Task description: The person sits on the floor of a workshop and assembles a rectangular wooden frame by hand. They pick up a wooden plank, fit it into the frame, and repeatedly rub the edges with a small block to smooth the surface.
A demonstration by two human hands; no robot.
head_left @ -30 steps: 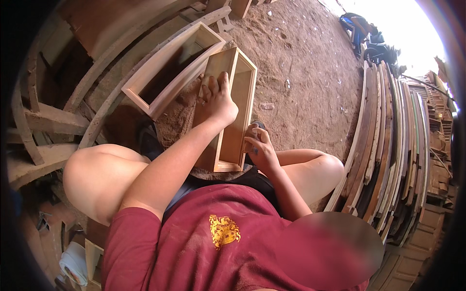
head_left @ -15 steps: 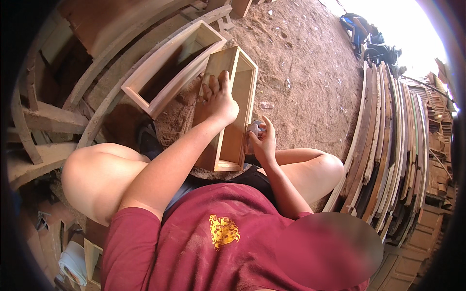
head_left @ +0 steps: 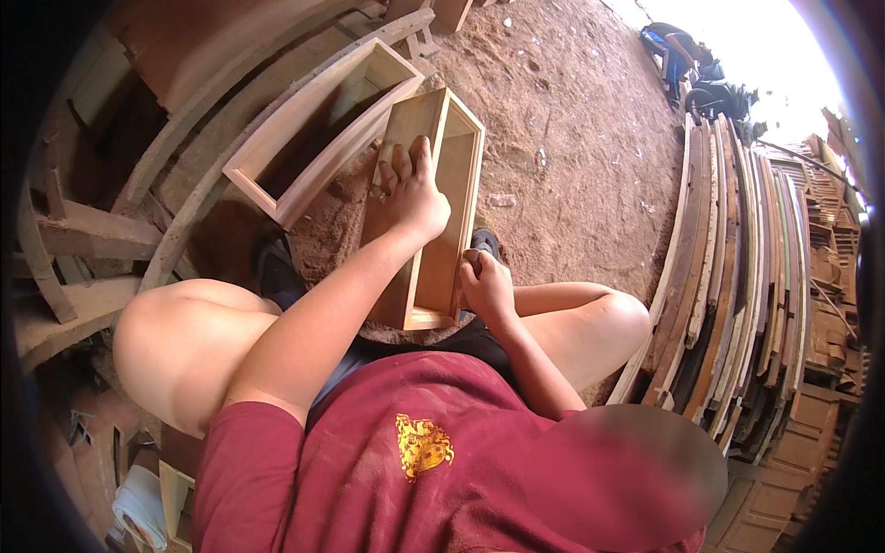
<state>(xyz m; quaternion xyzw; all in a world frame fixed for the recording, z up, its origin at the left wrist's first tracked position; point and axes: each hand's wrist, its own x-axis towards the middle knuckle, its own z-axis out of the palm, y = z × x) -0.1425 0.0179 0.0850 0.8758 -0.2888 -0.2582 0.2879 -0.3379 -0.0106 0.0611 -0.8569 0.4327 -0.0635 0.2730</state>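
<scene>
1. Head view, looking down at my lap: I sit low over a dirt floor (head_left: 572, 129) covered in sawdust, bare knees spread to the left and right of the frame, a dark red shirt (head_left: 396, 461) filling the bottom

2. A narrow open wooden box frame (head_left: 433, 203) stands tilted between my knees, in the centre of the frame, running from just above my lap up toward the top middle; its hollow side faces right

3. My left hand (head_left: 412, 192) lies flat on the frame's broad left board, in the upper centre, fingers stretched out, side by side and only slightly apart, pressing down on the wood

4. My right hand (head_left: 486, 284) sits just right of centre, against the lower right edge of the frame; its fingers are curled tight together as if pinching something small, but I cannot tell what, as the hand hides it

5. A second, larger wooden frame (head_left: 318, 129) lies open on the ground in the upper left, just beside the one I hold

6. Rough timber offcuts (head_left: 83, 240) are heaped along the left edge

7. A stack of long boards (head_left: 737, 276) stands on edge down the right side, bending with the lens

8. In the bright upper right corner, a person in blue (head_left: 678, 51) crouches well apart from me
</scene>
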